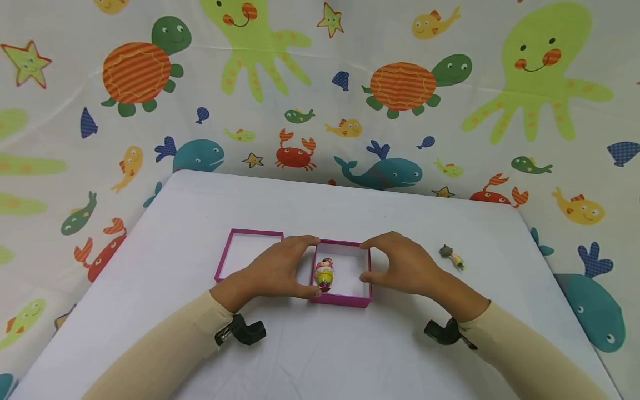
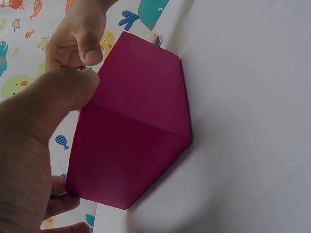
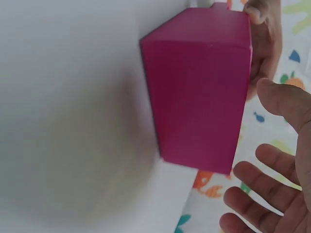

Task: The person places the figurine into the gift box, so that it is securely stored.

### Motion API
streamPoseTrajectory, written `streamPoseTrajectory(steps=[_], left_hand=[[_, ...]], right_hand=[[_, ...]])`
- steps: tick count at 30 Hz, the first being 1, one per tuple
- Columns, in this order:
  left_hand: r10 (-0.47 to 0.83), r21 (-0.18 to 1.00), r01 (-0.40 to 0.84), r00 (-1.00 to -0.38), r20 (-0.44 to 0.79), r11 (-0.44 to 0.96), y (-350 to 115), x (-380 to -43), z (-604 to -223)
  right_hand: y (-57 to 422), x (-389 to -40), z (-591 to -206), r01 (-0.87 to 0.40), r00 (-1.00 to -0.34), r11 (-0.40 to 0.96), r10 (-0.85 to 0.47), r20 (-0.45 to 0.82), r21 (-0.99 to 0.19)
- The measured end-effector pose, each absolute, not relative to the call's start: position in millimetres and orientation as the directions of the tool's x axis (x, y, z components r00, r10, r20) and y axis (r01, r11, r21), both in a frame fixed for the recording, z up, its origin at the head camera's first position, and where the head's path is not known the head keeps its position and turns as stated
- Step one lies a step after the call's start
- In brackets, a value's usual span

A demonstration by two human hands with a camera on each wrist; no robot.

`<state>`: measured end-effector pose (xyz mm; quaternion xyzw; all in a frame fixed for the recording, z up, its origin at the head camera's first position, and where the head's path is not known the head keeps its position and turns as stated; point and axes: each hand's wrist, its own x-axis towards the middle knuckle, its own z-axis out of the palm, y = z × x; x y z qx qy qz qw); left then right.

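An open magenta box [image 1: 342,300] with a white inside sits upright on the table. A small toy figurine [image 1: 325,275] with a yellow middle lies in its left part. My left hand [image 1: 280,266] holds the box by its left side, thumb at the near corner and fingers at the far one. Around the right side is my right hand [image 1: 402,265], fingers spread; in the right wrist view its thumb stands apart from the box [image 3: 194,97]. The left wrist view shows the left thumb on the top edge of the box [image 2: 126,145].
Left of the box lies a matching magenta-rimmed lid or tray [image 1: 226,253], partly behind the left hand. A second small figurine [image 1: 452,257] lies on the white table [image 1: 320,355] to the right. Behind the table hangs a sea-animal cloth [image 1: 310,66].
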<state>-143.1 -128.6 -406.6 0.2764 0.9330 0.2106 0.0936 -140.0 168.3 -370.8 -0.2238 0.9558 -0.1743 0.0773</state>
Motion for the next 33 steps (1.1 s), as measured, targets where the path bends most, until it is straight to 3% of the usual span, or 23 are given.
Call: streamPoseTrajectory(steps=[33], left_hand=[[0.565, 0.439, 0.489, -0.824, -0.054, 0.754, -133.1, -148.8, -410.1]], right_hand=[[258.8, -134.0, -388.2, -0.225, -0.959, 0.894, -0.275, -0.077, -0.388]])
